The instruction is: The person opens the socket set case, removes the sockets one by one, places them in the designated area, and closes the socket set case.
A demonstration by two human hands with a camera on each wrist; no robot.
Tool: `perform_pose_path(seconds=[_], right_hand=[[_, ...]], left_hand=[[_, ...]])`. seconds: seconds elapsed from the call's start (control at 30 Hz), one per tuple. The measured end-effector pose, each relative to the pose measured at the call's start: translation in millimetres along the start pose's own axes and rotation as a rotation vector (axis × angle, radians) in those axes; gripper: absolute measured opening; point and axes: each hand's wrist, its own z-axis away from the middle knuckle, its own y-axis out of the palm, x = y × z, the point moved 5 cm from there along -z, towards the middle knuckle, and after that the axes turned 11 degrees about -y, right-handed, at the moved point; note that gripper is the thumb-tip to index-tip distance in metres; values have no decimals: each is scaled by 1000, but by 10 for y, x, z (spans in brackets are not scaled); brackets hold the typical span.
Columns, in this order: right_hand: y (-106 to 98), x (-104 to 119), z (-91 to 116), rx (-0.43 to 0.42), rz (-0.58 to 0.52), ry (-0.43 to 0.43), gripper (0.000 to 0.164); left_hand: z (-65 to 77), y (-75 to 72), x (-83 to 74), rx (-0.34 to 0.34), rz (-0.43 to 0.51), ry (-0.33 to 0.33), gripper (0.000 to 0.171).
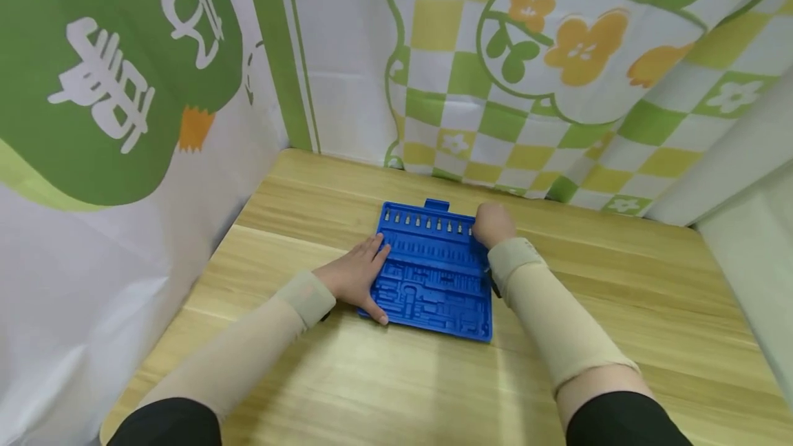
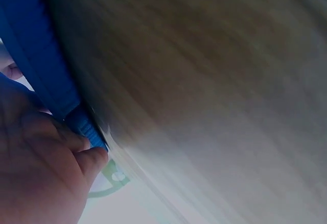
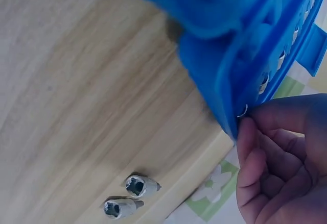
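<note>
A blue moulded tool case [image 1: 427, 270] lies on the table, with a row of small metal socket bits [image 1: 429, 223] along its far side. My left hand [image 1: 356, 274] rests against its left edge, fingers spread and thumb at the near corner. In the left wrist view those fingers [image 2: 92, 155] touch the case's blue side. At the far right corner, my right hand [image 1: 493, 224] pinches a socket bit [image 3: 242, 110] at the end of the row, its fingers curled. Most of that bit is hidden by the fingertips and the case wall.
Two loose socket bits [image 3: 143, 185] lie on the wooden table [image 1: 607, 294] beside the case, seen in the right wrist view. A blue latch tab [image 1: 436, 205] sticks out from the case's far edge. Patterned curtains [image 1: 458, 109] hang behind the table.
</note>
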Motion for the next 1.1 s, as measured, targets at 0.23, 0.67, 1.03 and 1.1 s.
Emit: perform_pose_path(seconds=[0.23,0.67,1.03,1.1], right_hand=[[-16,-29,-12,11,-56,-34,18],[-165,-105,70,25,-239,-48,23],[-114,-266,120,62,-509,164,29],[-87,-272,107,106,-479,142,30]], left_hand=[[-27,-35,0,16,6,-30,146],[-43,-4,14,39,13,-48,147],[-57,-4,23,34,7,-42,149],[-50,0,25,34,12,-44,148]])
